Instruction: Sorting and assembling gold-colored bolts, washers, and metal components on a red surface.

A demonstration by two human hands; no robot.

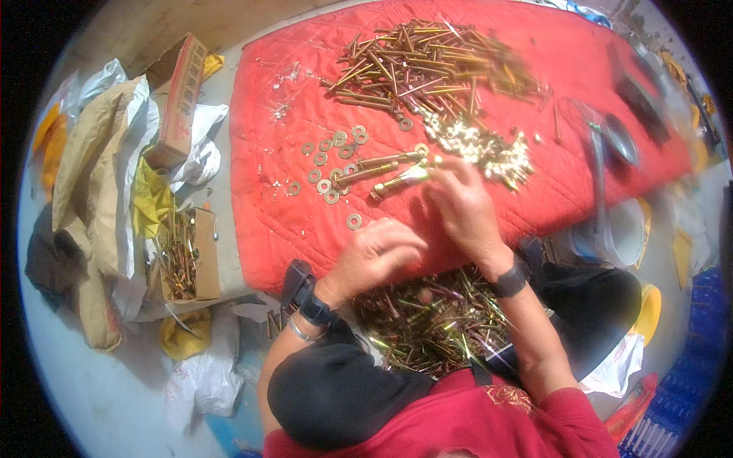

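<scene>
Brass bolt [401, 181] | right hand [462, 206] fingertips seemingly pinching it | left hand [378, 256] curled | washers [328, 164] beside

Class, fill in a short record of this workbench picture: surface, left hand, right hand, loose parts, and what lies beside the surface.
surface: red quilted cloth
left hand: curled at the cloth's near edge, close to a lone washer
right hand: fingers on a brass-coloured bolt
loose parts: pile of long bolts, scattered washers, heap of pale nuts
beside: open cardboard box of bolts, paper sacks
</scene>
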